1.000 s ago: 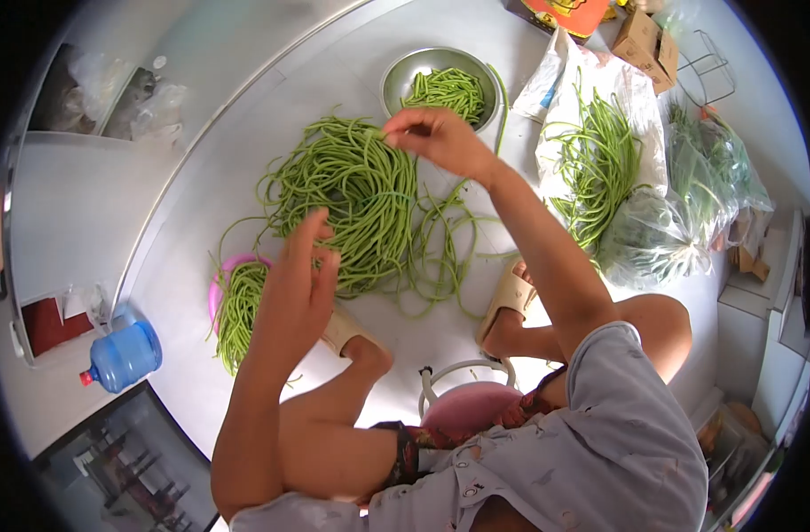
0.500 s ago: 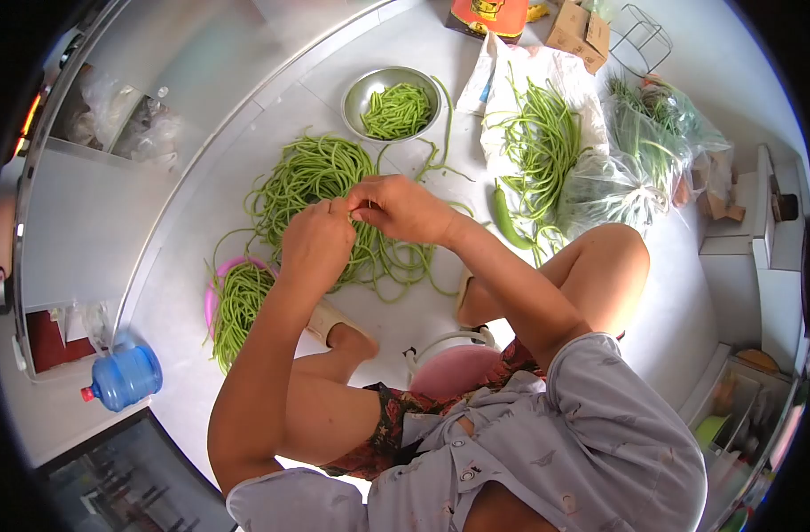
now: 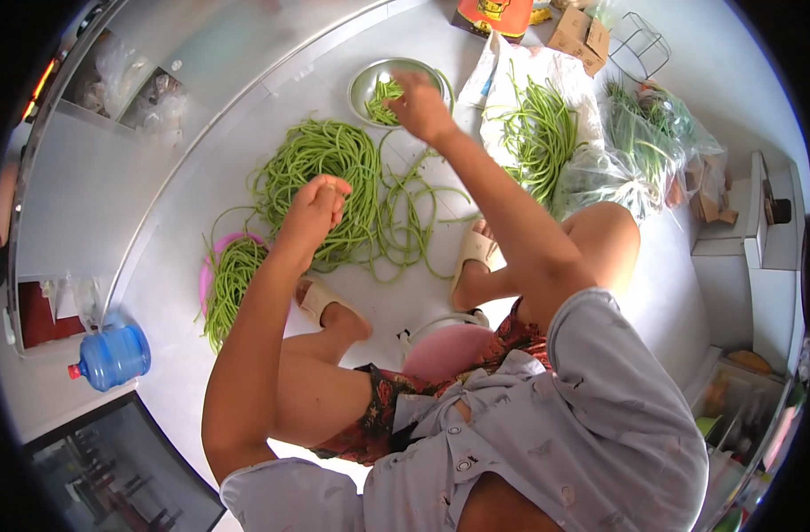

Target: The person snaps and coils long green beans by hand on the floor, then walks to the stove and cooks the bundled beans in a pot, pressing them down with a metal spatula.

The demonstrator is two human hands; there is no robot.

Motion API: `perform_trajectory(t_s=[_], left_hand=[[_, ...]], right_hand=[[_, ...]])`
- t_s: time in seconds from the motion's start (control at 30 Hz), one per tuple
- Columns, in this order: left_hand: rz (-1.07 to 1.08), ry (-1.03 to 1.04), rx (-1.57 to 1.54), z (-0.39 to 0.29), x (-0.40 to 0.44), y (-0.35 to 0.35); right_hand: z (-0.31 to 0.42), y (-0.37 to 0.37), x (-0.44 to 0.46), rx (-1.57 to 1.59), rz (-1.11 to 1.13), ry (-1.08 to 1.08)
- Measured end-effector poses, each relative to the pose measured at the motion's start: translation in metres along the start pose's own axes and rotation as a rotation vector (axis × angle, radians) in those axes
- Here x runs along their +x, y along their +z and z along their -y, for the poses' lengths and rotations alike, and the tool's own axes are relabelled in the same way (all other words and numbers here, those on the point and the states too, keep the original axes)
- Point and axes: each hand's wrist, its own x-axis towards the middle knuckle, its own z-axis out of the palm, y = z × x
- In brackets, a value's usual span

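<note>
Far left there's a blue water jug (image 3: 114,357) with a red cap, lying on its side on the light floor (image 3: 170,363). Next along is a pink basin (image 3: 204,288) with a heap of yardlong beans (image 3: 232,279) spilling over its near edge. Then the left hand (image 3: 318,213), fingers curled in and thumb against the index finger, up over the near part of a big tangled pile of yardlong beans (image 3: 330,155); honestly can't tell if anything's pinched in there. A cream sandal (image 3: 321,301) is just on the near side of that pile. Past it, on the far side, sits a metal bowl (image 3: 361,84) with short bean pieces (image 3: 383,99) in it, and the right hand (image 3: 420,105) is above its right part, fingers bent and blurry, so can't tell if it's gripping something. A few loose bean strands (image 3: 436,197) trail on the floor nearer in. Over on the right, more long beans (image 3: 540,133) lie on a white sack (image 3: 578,80), with a cardboard box (image 3: 580,40) behind and a clear plastic bag of greens (image 3: 605,182) beside it.
</note>
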Motion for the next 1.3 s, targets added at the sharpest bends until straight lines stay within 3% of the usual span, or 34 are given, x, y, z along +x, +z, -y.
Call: perform_trajectory(t_s=[0.1,0.2,0.3,0.4,0.57,0.67,0.73,0.83,0.9,1.0,1.03,1.13,1.3], left_hand=[[-0.016,0.020,-0.133,0.001,0.000,0.000],[-0.020,0.007,-0.254,-0.005,-0.001,0.003],[-0.009,0.019,-0.298,-0.006,0.002,0.012],[0.081,-0.022,-0.383,0.000,0.004,0.019],[0.112,-0.231,-0.080,-0.004,-0.004,0.034],[0.147,-0.199,0.000,-0.005,-0.004,0.030],[0.136,-0.191,-0.015,-0.010,-0.004,0.027],[0.150,-0.151,-0.025,-0.018,-0.006,0.023],[0.151,-0.126,-0.015,-0.026,-0.011,0.020],[0.148,-0.118,0.114,-0.039,-0.016,0.013],[0.156,-0.119,0.115,-0.037,-0.014,0.010],[0.151,-0.152,0.114,-0.032,-0.005,-0.005],[0.075,-0.217,0.086,-0.018,0.011,-0.029]], right_hand=[[0.040,-0.032,0.006,0.122,0.353,0.093],[0.083,-0.050,-0.023,0.962,0.894,0.304],[0.089,-0.046,-0.049,1.018,0.848,0.289],[0.076,-0.055,-0.054,1.144,0.944,0.477],[0.053,-0.058,-0.068,0.984,1.057,0.561],[0.003,-0.041,-0.081,0.812,0.951,0.625],[-0.076,-0.010,-0.105,0.567,0.817,0.624],[-0.189,-0.004,-0.131,0.119,0.698,0.872],[-0.243,-0.017,-0.149,-0.356,0.557,0.814],[-0.253,-0.035,-0.157,-0.699,0.185,0.936],[-0.238,-0.040,-0.149,-0.762,0.165,1.005],[-0.259,-0.023,-0.137,-0.423,0.488,0.991],[-0.265,0.061,-0.120,-0.253,0.412,0.971]])
